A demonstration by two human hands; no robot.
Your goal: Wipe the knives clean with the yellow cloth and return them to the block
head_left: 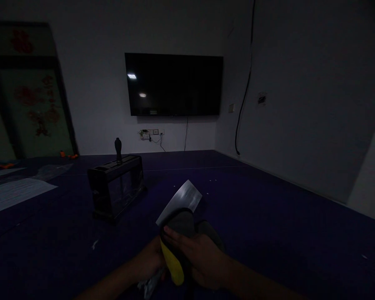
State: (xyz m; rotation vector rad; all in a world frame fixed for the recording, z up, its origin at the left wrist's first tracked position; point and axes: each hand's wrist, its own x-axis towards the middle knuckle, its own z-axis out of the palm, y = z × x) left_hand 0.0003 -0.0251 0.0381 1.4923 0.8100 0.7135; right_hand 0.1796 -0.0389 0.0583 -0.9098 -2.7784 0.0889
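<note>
Facing, in the head view, a dim room with a dark television (175, 85) on a pale wall (100, 91), and looking down over a dark purple surface (268, 225). Holding both hands close together at the lower middle: pressing the right hand (208, 258) against a gray cloth (181, 223) with a yellow patch (174, 266), and holding the left hand (151, 258) just behind, hiding most of its fingers and leaving its grip impossible to tell. Showing a broad metal blade (187, 196) just beyond the cloth, slanting up and away. Judging the blade stiff, fairly heavy, smooth enough to slip and likely sharp; judging the cloth soft, and calling for a hold near the covered end, away from the edges. Seeing small white scraps (208, 193) beyond the blade, a black rack (101, 189) with an upright dark handle (118, 148) to the left, papers (18, 192) farther left, and a dark cable (245, 89) hanging along the side wall (315, 104).
</note>
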